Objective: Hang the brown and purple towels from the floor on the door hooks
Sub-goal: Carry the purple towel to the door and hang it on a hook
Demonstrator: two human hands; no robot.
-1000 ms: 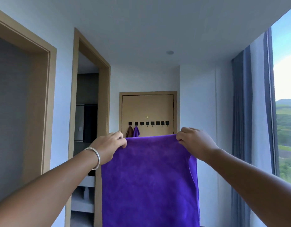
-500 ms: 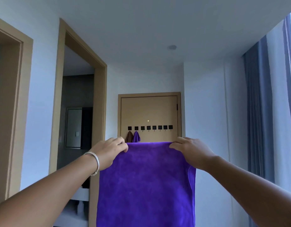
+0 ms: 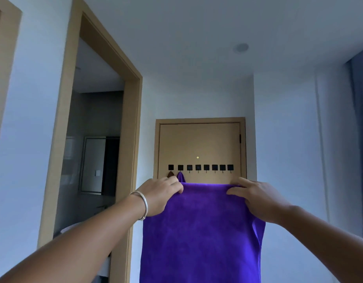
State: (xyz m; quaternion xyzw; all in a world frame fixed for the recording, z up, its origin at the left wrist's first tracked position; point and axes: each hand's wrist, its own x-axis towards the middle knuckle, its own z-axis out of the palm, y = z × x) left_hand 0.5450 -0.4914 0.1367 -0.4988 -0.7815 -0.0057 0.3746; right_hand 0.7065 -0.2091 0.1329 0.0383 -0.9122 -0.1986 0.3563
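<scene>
- The purple towel (image 3: pixel 201 231) was held up in front of me, spread flat and hanging straight down from its top edge, with its bottom running off the lower edge of the view.
- My left hand (image 3: pixel 160 196) pinched the towel's top left corner, fingers curled over the edge. There was a silver bangle (image 3: pixel 142 205) on that wrist.
- My right hand (image 3: pixel 258 201) gripped the top right corner, fingers lying over the front of the cloth and bunching it a bit; the towel's right edge folded back just below that hand.
- Straight behind the towel's top edge was the closed wooden door (image 3: pixel 200 144) at the end of the hallway, with a row of eight black square door hooks (image 3: pixel 198 167) across it.
- The leftmost hook already had a brown towel (image 3: pixel 170 174) on it, and the next one along had a second purple towel (image 3: pixel 181 177). I could only see their tops poking out over the held towel and my left hand. The other six hooks looked bare.
- To the left of the door was an open doorway (image 3: pixel 99 139) with a wooden frame, dim room behind it.
- A blue curtain (image 3: pixel 360 129) hung at the right edge of the view.
</scene>
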